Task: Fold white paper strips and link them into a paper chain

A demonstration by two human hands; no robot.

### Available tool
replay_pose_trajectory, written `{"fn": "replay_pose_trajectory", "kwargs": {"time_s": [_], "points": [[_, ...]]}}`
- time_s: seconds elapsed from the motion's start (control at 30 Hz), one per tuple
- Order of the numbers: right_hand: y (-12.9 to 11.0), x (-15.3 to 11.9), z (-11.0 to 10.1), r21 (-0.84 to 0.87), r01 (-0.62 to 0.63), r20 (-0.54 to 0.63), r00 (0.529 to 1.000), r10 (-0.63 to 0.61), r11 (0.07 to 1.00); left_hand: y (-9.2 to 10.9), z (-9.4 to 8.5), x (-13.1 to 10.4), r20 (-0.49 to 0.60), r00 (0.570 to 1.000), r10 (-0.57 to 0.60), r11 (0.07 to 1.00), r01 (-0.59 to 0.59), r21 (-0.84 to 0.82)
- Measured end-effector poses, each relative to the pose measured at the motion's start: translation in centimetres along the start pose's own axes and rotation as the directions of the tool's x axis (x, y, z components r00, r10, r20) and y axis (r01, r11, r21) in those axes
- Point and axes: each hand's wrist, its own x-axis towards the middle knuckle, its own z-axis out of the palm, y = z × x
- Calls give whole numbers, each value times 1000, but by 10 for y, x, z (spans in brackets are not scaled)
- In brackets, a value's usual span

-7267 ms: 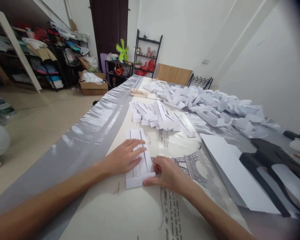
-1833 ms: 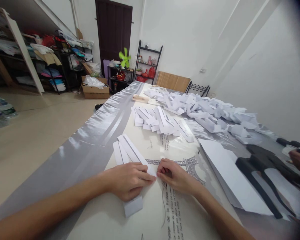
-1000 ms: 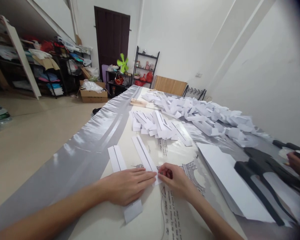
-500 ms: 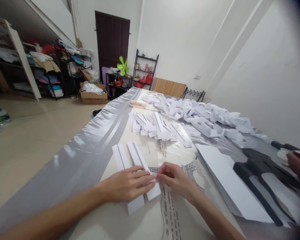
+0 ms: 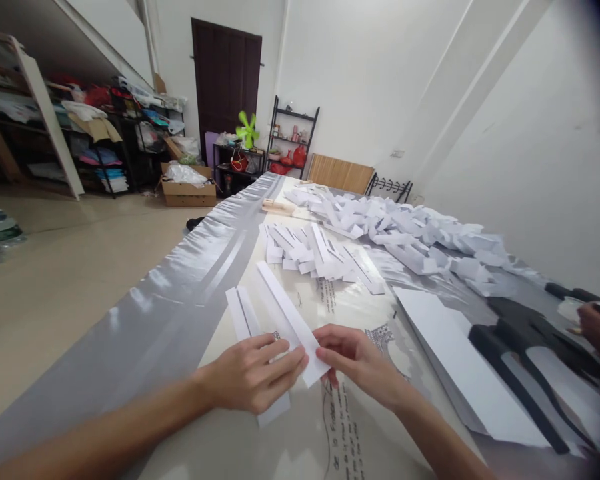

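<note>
On the printed cover [image 5: 215,440], left paper strip [image 5: 241,315]: passes under the left hand [image 5: 257,375], whose grip is unclear.
Right paper strip [image 5: 290,317]: near end pinched in the right hand [image 5: 360,359].

the long folded strip [image 5: 286,310] looks like smooth, matt paper, as does the loose heap [image 5: 410,233] beyond. the tablecloth [image 5: 130,347] is glossy, satin-like cloth, the printed sheet [image 5: 205,440] smooth with a faint shine, and the box [image 5: 189,195] matt cardboard
</note>
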Motion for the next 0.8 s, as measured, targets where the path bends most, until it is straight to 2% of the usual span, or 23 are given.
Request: {"fn": "replay_pose_trajectory", "kwargs": {"time_s": [0.07, 0.1, 0.13, 0.2, 0.27, 0.3, 0.33, 0.37, 0.43, 0.47, 0.6, 0.7, 0.8], "points": [[5, 0, -10, -79, 52, -90, 994, -59, 995, 0, 3, 0, 8, 1000, -26, 1000, 26, -11], [7, -2, -18, -144, 81, -177, 979, -106, 986, -1, 5, -1, 12, 999, -49, 999, 49, -19], [9, -3, -29, -223, 103, -308, 936, -170, 969, -2, 7, -2, 13, 997, -75, 997, 75, -24], [12, -8, -55, -408, 75, -540, 784, -307, 910, -3, 12, -5, 28, 990, -136, 991, 136, -15], [16, -12, -84, -507, 4, -722, 544, -427, 862, -5, 17, -9, 82, 976, -201, 980, 200, 10], [18, -14, -98, -516, -74, -776, 463, -429, 853, -5, 20, -11, 119, 965, -232, 973, 231, 22], [21, -14, -110, -509, -161, -808, 429, -405, 845, -6, 22, -12, 158, 952, -261, 965, 260, 28], [24, -13, -121, -501, -233, -822, 429, -375, 833, -7, 24, -14, 196, 938, -287, 958, 287, 30], [30, -7, -138, -521, -371, -812, 494, -311, 769, -8, 27, -16, 257, 909, -328, 942, 334, 23], [33, -1, -145, -527, -402, -804, 522, -286, 749, -8, 27, -17, 278, 896, -347, 935, 355, 20], [42, 32, -165, -574, -453, -761, 602, -241, 682, -9, 26, -15, 334, 848, -411, 906, 420, 49], [52, 52, -174, -641, -477, -729, 624, -281, 602, -8, 24, -13, 357, 816, -455, 887, 451, 99], [68, 58, -174, -717, -484, -678, 651, -341, 501, -9, 23, -11, 371, 787, -493, 866, 484, 124]]}}
